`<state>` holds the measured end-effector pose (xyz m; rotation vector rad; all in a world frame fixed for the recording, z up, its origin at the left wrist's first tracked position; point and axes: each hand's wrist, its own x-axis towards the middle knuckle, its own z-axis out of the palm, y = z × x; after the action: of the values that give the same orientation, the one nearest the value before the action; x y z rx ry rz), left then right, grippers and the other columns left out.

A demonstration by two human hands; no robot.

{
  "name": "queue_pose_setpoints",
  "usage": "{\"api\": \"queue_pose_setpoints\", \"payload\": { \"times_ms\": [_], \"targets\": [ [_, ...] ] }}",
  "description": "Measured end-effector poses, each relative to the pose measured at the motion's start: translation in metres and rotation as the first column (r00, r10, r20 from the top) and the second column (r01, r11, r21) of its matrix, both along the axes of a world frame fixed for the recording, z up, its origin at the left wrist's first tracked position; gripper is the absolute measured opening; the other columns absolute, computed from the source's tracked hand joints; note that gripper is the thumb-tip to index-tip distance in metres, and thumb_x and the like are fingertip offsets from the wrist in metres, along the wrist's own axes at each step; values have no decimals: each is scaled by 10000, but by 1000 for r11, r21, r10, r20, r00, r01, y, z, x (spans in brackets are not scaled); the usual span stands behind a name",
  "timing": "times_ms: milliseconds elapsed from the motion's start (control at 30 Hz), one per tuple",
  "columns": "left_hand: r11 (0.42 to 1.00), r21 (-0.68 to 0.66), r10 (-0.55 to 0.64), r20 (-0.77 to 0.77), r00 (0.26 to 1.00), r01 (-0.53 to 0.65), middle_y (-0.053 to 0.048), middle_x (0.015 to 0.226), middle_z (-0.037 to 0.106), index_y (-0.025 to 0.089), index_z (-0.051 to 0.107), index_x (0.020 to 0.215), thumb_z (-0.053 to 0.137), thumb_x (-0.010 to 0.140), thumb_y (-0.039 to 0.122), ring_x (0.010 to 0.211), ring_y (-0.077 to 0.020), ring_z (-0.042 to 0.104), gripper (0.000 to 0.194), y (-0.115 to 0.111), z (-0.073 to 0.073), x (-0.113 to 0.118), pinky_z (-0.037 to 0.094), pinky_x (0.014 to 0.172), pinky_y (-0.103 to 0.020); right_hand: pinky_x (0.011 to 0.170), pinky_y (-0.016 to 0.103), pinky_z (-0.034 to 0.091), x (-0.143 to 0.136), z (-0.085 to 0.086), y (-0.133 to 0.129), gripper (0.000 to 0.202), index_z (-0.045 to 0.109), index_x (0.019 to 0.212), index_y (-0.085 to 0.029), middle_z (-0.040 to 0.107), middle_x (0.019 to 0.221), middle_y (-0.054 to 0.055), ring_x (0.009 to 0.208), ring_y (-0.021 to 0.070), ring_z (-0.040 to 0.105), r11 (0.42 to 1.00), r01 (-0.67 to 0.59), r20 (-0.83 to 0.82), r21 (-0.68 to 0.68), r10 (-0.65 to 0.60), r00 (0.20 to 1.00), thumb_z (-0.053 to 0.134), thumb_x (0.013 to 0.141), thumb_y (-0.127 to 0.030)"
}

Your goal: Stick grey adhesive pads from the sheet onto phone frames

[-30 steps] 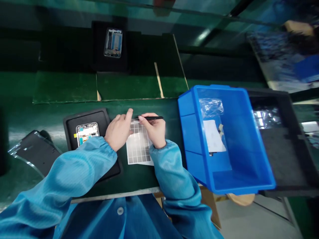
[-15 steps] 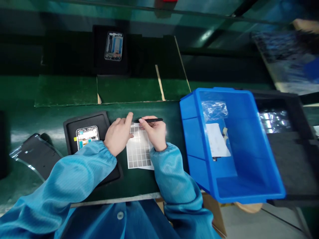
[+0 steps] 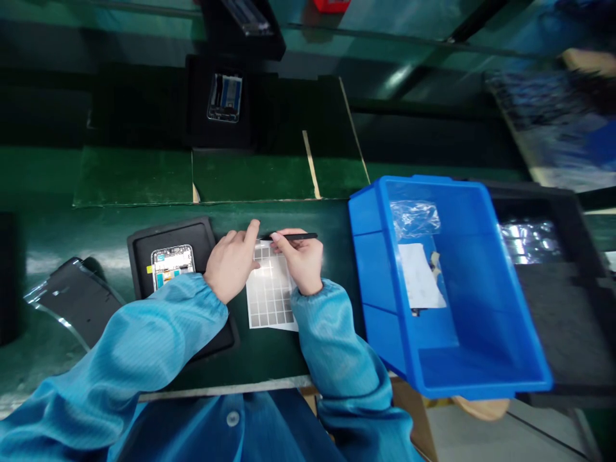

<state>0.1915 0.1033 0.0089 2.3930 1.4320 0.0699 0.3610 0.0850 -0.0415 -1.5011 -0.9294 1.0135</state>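
A sheet of small grey square stickers (image 3: 271, 301) lies on the green bench, with another white sheet edge showing under it. My left hand (image 3: 231, 264) rests across its upper left side, fingers stretched out and thumb on the sheet. In my right hand (image 3: 304, 262) is a pair of black tweezers (image 3: 304, 236), pinched between thumb and fingers, the tip pointing left at the sheet's top edge. Whether the tip holds a sticker is too small to tell. Left of my hands, an opened phone (image 3: 172, 262) sits in a black tray (image 3: 139, 239), partly hidden by my left sleeve.
A blue bin (image 3: 481, 308) with papers and clear plastic stands at the right. Dark film (image 3: 84, 301) lies at the left. On the raised green board, a black tray (image 3: 197, 128) holds another opened phone (image 3: 225, 97). Above it is a tilted black tray (image 3: 272, 45).
At the top, a tilted black tray with a phone-like device has come into view above the back tray. The view has shifted slightly; both my hands stay in place over the sheet.
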Motion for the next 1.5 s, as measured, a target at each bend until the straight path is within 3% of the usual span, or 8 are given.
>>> {"api": "queue_pose_setpoints", "payload": {
  "times_ms": [300,433,567,733,800,900,1300,1500],
  "targets": [
    [999,-45,13,14,1000,-13,-131,1040,715,98,304,1491,823,767,270,1029,-296,642,906,2,-1,1,502,890,-378,574,296,566,6,15,-6,235,715,820,-186,745,652,11,550,159,682,996,61,-47,71,-58,997,815,786,-396],
    [992,-116,81,217,973,-56,-129,1180,686,162,324,1483,776,761,144,1107,-282,621,852,-1,16,-16,494,948,-402,554,283,562,3,32,-16,174,717,820,-203,747,664,-2,547,150,682,984,100,-121,150,-82,989,821,796,-341],
    [930,-322,319,472,821,-176,-44,1094,709,233,439,1361,688,813,160,936,-190,643,607,-13,48,-56,509,848,-350,540,290,580,-19,52,-31,148,725,833,-212,750,679,-1,548,157,695,988,24,-165,156,2,986,820,803,-322],
    [710,-694,628,548,553,-118,-14,858,709,196,514,1187,712,798,303,721,-135,600,450,-35,72,-98,470,676,-283,517,299,614,-62,68,-46,164,737,823,-216,779,737,22,553,174,720,986,-106,-217,130,133,967,837,783,-339],
    [650,-755,696,540,473,-94,3,810,689,194,518,1159,735,769,293,687,-120,580,457,-43,73,-109,452,650,-267,514,290,624,-77,71,-49,152,744,822,-219,787,753,24,559,174,729,984,-139,-238,114,163,958,846,772,-320],
    [619,-779,743,542,392,-96,32,752,659,200,515,1133,754,741,263,613,-93,533,464,-51,71,-122,417,601,-247,516,262,627,-95,76,-52,131,750,816,-223,793,751,20,561,163,735,978,-182,-254,102,202,946,850,767,-293],
    [633,-766,750,571,335,-111,46,738,654,199,506,1144,747,724,197,614,-83,532,484,-60,60,-153,437,624,-240,525,262,630,-126,79,-56,149,740,836,-229,799,759,20,591,175,754,968,-230,-241,97,247,938,840,783,-325],
    [603,-793,780,562,275,-88,54,716,647,213,500,1124,748,696,176,597,-86,535,496,-61,58,-160,425,600,-236,604,322,663,-135,75,-58,176,733,892,-233,811,867,38,626,185,760,968,-232,-223,90,247,943,821,803,-358]
  ]
}}
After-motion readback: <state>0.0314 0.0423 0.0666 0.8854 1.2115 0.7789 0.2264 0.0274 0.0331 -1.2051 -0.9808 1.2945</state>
